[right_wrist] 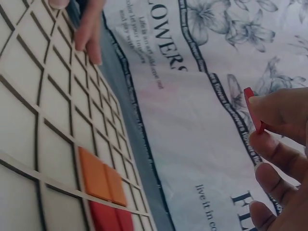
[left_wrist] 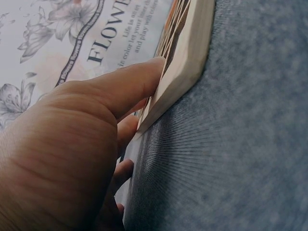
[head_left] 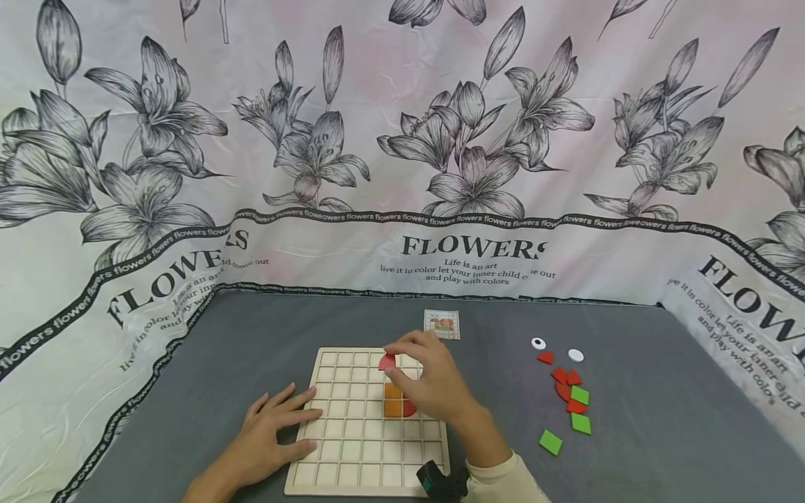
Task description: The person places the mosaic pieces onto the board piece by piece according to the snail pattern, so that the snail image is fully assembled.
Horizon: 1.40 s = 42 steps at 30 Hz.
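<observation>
And here's the board [head_left: 298,454], pale wood, blunt corner, thin raised strips crossing into square cells! At its left edge the left hand [head_left: 273,429] rests, fingers spread apart, thumb touching the rim. Above its upper half, the right hand [head_left: 434,377] has thumb and fingertip clamped on a flat red piece [head_left: 387,362], curved along one side, clear of the grid. Seated in the board: two smooth orange squares [head_left: 393,399], with red pieces [head_left: 409,407] alongside. Beyond its far edge, a small printed card [head_left: 442,324]. Off to its right, green four-sided tiles [head_left: 550,442], red wedges [head_left: 546,358], round white discs [head_left: 575,355]. Beneath it, grey, fine-textured cloth [head_left: 251,356].
</observation>
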{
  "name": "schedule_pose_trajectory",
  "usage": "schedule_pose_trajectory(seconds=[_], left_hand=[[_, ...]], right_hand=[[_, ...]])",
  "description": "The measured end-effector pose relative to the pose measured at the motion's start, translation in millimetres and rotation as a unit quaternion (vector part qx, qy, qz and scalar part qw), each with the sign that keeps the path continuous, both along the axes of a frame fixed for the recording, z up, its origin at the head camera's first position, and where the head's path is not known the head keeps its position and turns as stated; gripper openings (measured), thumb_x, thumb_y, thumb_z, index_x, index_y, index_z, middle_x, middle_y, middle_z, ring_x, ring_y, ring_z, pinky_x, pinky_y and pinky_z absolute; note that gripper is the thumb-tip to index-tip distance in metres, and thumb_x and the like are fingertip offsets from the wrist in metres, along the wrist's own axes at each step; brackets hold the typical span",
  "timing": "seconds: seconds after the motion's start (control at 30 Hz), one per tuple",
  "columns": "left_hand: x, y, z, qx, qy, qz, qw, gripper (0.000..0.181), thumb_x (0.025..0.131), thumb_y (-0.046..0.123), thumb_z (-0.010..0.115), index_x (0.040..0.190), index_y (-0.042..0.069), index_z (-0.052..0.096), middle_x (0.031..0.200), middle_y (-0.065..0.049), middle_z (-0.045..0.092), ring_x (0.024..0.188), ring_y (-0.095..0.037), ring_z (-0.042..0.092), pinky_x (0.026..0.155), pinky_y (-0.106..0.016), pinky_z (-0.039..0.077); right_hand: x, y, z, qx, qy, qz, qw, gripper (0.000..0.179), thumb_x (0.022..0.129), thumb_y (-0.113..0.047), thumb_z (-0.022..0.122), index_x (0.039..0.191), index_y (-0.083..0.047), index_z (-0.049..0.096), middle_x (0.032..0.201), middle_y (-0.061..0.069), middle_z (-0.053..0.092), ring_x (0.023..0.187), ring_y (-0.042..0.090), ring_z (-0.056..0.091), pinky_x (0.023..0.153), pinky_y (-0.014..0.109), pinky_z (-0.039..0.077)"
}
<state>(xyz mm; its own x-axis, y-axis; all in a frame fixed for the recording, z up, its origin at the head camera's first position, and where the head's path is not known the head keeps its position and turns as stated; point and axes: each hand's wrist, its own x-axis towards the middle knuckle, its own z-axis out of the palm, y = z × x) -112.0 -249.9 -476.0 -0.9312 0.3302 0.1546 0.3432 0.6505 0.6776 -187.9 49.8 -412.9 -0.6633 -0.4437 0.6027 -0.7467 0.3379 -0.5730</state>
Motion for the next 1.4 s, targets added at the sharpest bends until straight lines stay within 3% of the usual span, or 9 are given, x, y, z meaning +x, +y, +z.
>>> schedule_pose_trajectory(seconds=[0.33, 0.47, 0.83, 1.4], left_hand=[[3.2, 0.5, 1.4, -0.009, 0.014, 0.008, 0.9998, 0.045, 0.085, 0.045, 0.071, 0.122, 0.02, 0.07, 0.144, -0.005, 0.047, 0.136, -0.043, 0.028, 0.099, -0.068, 0.006], [3.2, -0.1, 2.2, -0.011, 0.018, 0.008, 0.9997, 0.045, 0.084, 0.046, 0.072, 0.122, 0.021, 0.07, 0.144, -0.004, 0.047, 0.136, -0.042, 0.029, 0.1, -0.067, 0.007], [0.2, 0.2, 0.9, -0.016, 0.018, 0.007, 0.9997, 0.044, 0.084, 0.046, 0.072, 0.121, 0.022, 0.07, 0.144, -0.003, 0.048, 0.136, -0.042, 0.029, 0.1, -0.067, 0.007], [1.5, 1.7, 1.1, -0.014, 0.013, 0.009, 0.9998, 0.044, 0.085, 0.047, 0.071, 0.122, 0.022, 0.07, 0.144, -0.002, 0.048, 0.136, -0.042, 0.029, 0.099, -0.068, 0.007]], right_hand=[[0.8, -19, -26.6, 0.037, -0.062, -0.005, 0.9974, 0.024, 0.083, -0.008, 0.076, 0.106, -0.006, 0.072, 0.103, -0.005, 0.06, 0.094, 0.014, 0.046, 0.08, 0.038, 0.04], [-0.8, -22, -35.8, 0.056, -0.067, -0.024, 0.9959, 0.022, 0.083, -0.01, 0.075, 0.104, -0.005, 0.073, 0.103, -0.005, 0.061, 0.097, 0.015, 0.047, 0.082, 0.042, 0.038], [-6.8, -24, -54.8, 0.122, -0.002, -0.071, 0.9899, 0.02, 0.079, -0.013, 0.077, 0.099, -0.009, 0.076, 0.094, -0.004, 0.064, 0.09, 0.018, 0.052, 0.071, 0.038, 0.041], [-8.2, -25, -62.4, 0.136, 0.028, -0.067, 0.9881, 0.02, 0.075, -0.015, 0.077, 0.095, -0.012, 0.077, 0.091, -0.004, 0.064, 0.087, 0.018, 0.051, 0.073, 0.04, 0.042]])
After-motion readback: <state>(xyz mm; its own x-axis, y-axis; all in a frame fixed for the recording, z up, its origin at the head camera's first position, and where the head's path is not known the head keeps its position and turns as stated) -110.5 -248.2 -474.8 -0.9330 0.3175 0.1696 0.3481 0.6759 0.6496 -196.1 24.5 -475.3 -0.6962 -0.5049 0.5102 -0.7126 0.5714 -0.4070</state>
